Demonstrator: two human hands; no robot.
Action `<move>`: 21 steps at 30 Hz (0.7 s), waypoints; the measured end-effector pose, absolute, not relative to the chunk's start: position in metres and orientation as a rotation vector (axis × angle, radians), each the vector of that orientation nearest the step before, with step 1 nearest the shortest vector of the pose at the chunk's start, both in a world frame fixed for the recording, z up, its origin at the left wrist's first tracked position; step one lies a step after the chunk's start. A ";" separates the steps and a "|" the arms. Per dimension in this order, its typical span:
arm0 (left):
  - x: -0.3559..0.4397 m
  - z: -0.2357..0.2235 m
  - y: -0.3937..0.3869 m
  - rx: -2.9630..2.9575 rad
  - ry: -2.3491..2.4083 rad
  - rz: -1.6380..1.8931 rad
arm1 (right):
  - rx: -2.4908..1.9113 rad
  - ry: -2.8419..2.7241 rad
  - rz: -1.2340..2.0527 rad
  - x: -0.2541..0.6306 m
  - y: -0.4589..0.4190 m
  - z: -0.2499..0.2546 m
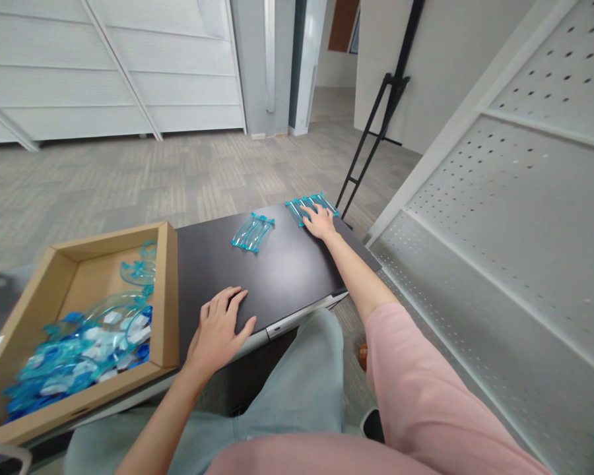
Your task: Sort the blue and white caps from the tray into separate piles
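Observation:
My right hand (319, 221) reaches to the far right corner of the dark tabletop, fingers spread over a row of clear tubes with teal ends (297, 212). The fingertips seem to touch the row, but I cannot tell if they grip any piece. To the left of it lies a second group of curved clear tubes with teal ends (253, 232), apart from both hands. My left hand (221, 324) rests near the table's front edge, fingers apart and holding nothing. The cardboard box stands to the left of it.
The open cardboard box (168, 297) holds many blue, white and clear teal plastic pieces (86, 353). The black tabletop (208, 264) ends near the box and the right-hand tubes. A perforated white panel (505, 191) stands at the right, and a black easel-like stand (376, 119) behind.

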State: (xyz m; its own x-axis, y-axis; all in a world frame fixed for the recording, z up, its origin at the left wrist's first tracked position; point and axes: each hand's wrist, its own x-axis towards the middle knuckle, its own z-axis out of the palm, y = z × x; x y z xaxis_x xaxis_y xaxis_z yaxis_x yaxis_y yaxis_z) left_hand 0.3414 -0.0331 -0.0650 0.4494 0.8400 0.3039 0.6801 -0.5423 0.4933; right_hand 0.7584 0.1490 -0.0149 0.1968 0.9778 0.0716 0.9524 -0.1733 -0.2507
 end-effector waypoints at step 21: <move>0.352 -0.053 -0.038 2.396 1.328 0.709 | -1.711 -2.315 0.132 0.579 0.116 0.000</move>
